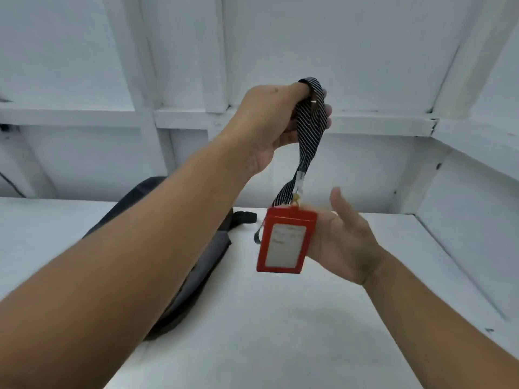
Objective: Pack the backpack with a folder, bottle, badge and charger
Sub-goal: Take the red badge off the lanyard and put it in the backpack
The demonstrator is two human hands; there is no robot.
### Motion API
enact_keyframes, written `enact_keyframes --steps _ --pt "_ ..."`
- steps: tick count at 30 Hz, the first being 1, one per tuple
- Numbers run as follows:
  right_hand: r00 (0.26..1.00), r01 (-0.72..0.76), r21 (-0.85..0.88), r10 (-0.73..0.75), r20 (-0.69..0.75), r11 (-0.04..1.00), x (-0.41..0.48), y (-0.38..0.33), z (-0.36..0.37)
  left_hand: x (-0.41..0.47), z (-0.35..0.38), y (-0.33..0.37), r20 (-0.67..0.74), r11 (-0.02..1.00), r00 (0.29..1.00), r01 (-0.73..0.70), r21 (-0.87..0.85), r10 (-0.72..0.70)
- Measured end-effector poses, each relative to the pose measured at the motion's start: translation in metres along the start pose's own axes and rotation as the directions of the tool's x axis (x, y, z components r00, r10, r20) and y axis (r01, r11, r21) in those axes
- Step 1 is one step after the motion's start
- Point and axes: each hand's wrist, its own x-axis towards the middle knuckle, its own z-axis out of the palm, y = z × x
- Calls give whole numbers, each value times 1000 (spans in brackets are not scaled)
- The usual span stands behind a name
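Observation:
A red badge holder (285, 241) hangs in the air from a black-and-white striped lanyard (310, 130). My left hand (276, 122) grips the bunched lanyard at the top, raised above the table. My right hand (346, 242) is behind the badge holder, thumb up; its fingers are hidden by the holder, so contact is unclear. A dark grey backpack (202, 265) lies on the white table (266, 332) at the left, mostly hidden behind my left forearm. Folder, bottle and charger are not in view.
A black strap with a buckle (245, 217) trails from the backpack toward the table's middle. White panelled walls (365, 66) close the table in at the back and right.

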Motion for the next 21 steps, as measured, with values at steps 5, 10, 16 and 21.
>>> enact_keyframes --steps 5,10,16,21 --pt "984 24 -208 -60 -170 978 23 40 93 -24 -94 3 -118 998 993 -8 69 16" --pt "943 69 -332 -170 -285 941 57 62 185 -41 -200 -24 -212 945 964 211 250 -159" --pt "880 56 -341 -208 -428 938 99 87 243 -76 -301 -49 -64 469 894 293 833 -444" --pt "845 78 -388 -268 -463 918 121 91 256 -130 -315 -33 134 749 951 129 650 -280"
